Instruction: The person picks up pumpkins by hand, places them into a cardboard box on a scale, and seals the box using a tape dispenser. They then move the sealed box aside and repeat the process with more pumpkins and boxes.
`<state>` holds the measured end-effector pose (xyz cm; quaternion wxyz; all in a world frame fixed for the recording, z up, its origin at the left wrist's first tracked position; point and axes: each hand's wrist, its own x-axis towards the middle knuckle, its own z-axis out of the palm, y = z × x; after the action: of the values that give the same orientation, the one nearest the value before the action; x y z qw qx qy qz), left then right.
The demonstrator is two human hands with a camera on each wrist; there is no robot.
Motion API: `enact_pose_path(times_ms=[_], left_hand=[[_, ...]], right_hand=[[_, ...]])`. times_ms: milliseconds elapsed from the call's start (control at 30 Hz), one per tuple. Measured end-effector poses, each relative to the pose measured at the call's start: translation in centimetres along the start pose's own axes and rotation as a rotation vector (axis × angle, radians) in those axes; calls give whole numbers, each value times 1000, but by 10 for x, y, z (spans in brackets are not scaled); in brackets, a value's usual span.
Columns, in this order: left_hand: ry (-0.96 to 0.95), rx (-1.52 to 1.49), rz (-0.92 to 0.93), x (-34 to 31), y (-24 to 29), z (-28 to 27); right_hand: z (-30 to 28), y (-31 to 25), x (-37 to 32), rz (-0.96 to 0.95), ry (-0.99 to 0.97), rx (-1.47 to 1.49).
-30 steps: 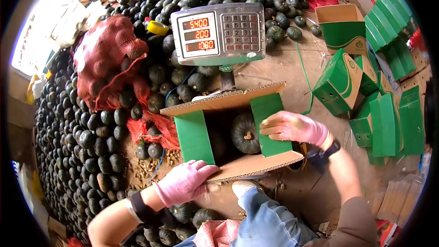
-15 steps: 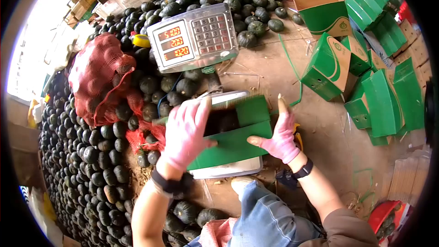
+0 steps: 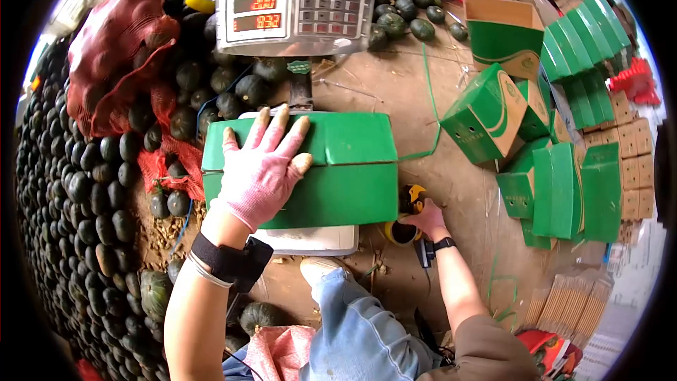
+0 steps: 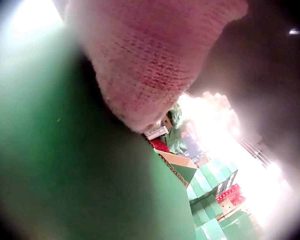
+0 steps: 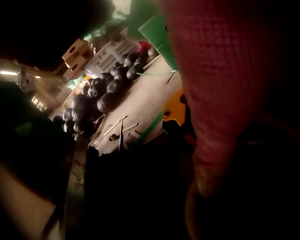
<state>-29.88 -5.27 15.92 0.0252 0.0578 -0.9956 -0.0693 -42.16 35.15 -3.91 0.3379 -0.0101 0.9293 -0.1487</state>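
Note:
A closed green cardboard box [image 3: 352, 194] sits on the white platform [image 3: 321, 240] of the scale, its two top flaps meeting at a seam. My left hand [image 3: 261, 169], in a pink glove with stained fingertips, presses flat on the lid with fingers spread. In the left wrist view the gloved hand [image 4: 145, 65] lies against the green cardboard [image 4: 105, 185]. Low beside the box's right end, my right hand [image 3: 428, 220] grips a yellow-and-black tape dispenser [image 3: 415, 194], whose tape roll [image 3: 400, 234] shows below. The right wrist view is dark, with the dispenser's yellow part [image 5: 176, 107] beside the glove.
The scale's display [image 3: 295, 7] stands behind the box with red digits lit. Dark green squashes [image 3: 92, 190] cover the floor at left, near a red mesh sack [image 3: 116, 56]. Folded green boxes [image 3: 564, 190] pile up at right. A green strap [image 3: 431, 99] lies on the floor.
The box's flaps have been folded over, hiding the squash inside. My left hand has settled flat on the lid. My right hand has left the box and moved down to the tape dispenser.

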Motion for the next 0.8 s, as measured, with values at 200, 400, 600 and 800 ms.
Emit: enact_pose_path(times_ms=[200,400,600,800], left_hand=[[95,30,14,-8,4,13],[173,18,-29,-14,5,32],[213,2,-37,-15,4,36],[360,-91,-79,-20,5,31]], right_hand=[[27,28,1,-150,115,-114],[3,14,-37,-264,516,75],[-122,-107,-98,-1083,904,476],[-109,-230,-117,-1585,658,-76]])
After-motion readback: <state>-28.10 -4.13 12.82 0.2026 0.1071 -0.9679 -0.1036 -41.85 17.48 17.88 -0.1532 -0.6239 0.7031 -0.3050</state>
